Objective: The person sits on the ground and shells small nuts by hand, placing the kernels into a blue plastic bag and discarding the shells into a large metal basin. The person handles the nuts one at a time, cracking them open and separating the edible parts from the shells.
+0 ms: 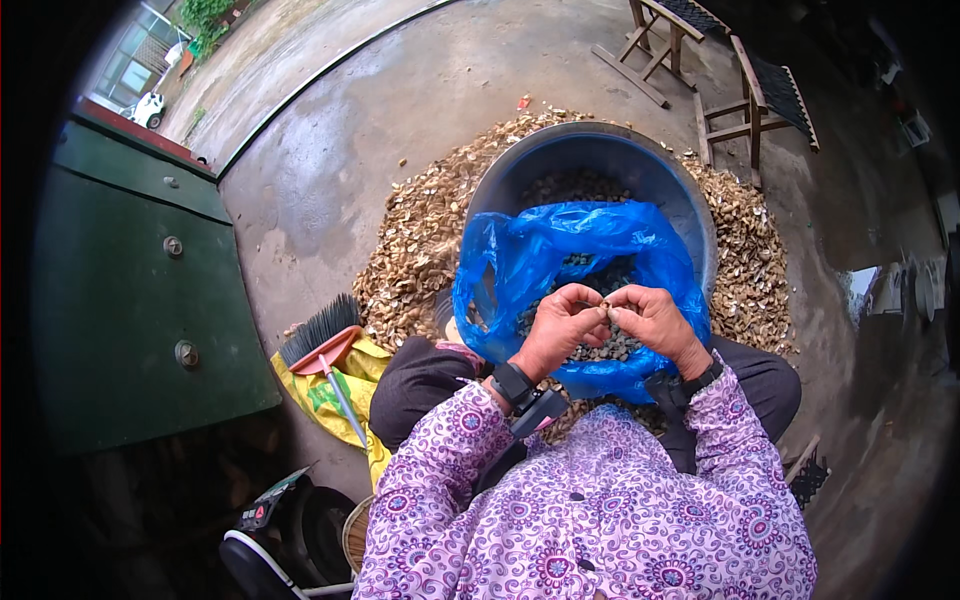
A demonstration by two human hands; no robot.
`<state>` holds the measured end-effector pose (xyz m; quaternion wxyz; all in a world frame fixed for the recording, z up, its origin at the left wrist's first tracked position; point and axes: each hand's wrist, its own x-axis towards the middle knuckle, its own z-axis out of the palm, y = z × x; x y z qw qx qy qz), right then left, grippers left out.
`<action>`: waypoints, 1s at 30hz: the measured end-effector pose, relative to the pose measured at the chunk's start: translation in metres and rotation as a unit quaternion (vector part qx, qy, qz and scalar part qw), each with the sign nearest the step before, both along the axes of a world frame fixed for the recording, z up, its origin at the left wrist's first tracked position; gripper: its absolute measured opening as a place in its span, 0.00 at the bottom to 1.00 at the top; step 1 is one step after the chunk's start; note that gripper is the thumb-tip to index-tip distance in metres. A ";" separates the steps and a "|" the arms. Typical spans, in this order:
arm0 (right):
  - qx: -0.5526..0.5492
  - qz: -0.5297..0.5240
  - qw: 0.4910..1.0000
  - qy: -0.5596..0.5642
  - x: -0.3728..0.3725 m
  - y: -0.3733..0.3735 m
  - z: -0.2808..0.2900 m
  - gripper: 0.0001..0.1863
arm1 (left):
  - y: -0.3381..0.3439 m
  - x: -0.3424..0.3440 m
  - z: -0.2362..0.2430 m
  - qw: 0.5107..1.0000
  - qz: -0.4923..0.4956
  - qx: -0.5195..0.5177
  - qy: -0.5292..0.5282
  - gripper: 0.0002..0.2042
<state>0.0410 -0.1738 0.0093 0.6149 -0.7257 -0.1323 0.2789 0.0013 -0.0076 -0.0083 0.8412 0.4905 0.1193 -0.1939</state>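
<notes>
My left hand [567,329] and my right hand [652,320] meet fingertip to fingertip, both closed in a pinch. Between them is a small light-brown piece [605,308], perhaps a husk or pod; its kind is too small to tell. Right below them, a crumpled blue plastic bag [608,228] gapes over my lap and the near rim of a large round metal basin [700,195]. Many small dark grey pieces [615,348], seed-like in size, lie in the bag. More dark pieces lie in the basin, partly hidden by the bag.
Pale brown husks [420,235] lie heaped around the basin. To the left are a broom [322,345] on a yellow sack [300,385] and a green cabinet-like box [130,290]. Wooden folding stools [755,105] stand at the far right. A round basket [355,535] sits near my left side.
</notes>
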 end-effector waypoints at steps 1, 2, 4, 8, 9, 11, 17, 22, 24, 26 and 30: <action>-0.033 0.002 0.999 -0.033 0.000 0.000 0.001 0.07 | 0.000 -0.001 0.000 1.000 -0.005 0.001 -0.009 0.09; -0.033 0.003 0.999 -0.032 -0.001 0.001 0.003 0.07 | -0.001 -0.002 0.000 1.000 -0.009 0.002 -0.019 0.09; -0.085 0.007 0.994 -0.064 -0.001 0.003 0.008 0.06 | -0.001 -0.001 0.002 1.000 -0.015 0.004 -0.019 0.09; -0.077 0.005 0.995 -0.064 -0.001 0.002 0.007 0.07 | -0.002 -0.001 0.001 0.999 -0.025 0.005 -0.020 0.08; -0.084 0.010 0.995 -0.062 -0.001 0.001 0.007 0.07 | -0.001 -0.001 0.002 0.999 -0.025 0.005 -0.020 0.08; -0.091 0.015 0.994 -0.059 -0.001 0.001 0.008 0.07 | 0.000 0.001 0.004 0.998 -0.045 0.027 -0.024 0.07; -0.081 0.071 0.981 -0.163 -0.003 0.000 0.009 0.07 | 0.001 0.000 0.007 0.994 -0.067 0.061 -0.053 0.04; -0.079 0.070 0.962 -0.252 -0.008 0.005 0.013 0.05 | -0.001 0.000 0.009 0.995 -0.054 0.060 -0.051 0.02; -0.084 0.060 0.953 -0.284 -0.009 0.006 0.011 0.05 | -0.002 0.001 0.011 0.996 -0.047 0.057 -0.049 0.02; -0.091 0.049 0.943 -0.315 -0.009 0.007 0.010 0.06 | -0.005 0.002 0.013 0.999 -0.015 0.039 -0.031 0.02; -0.091 0.034 0.924 -0.371 -0.012 0.012 0.007 0.06 | -0.010 0.002 0.016 0.999 0.035 0.036 0.005 0.03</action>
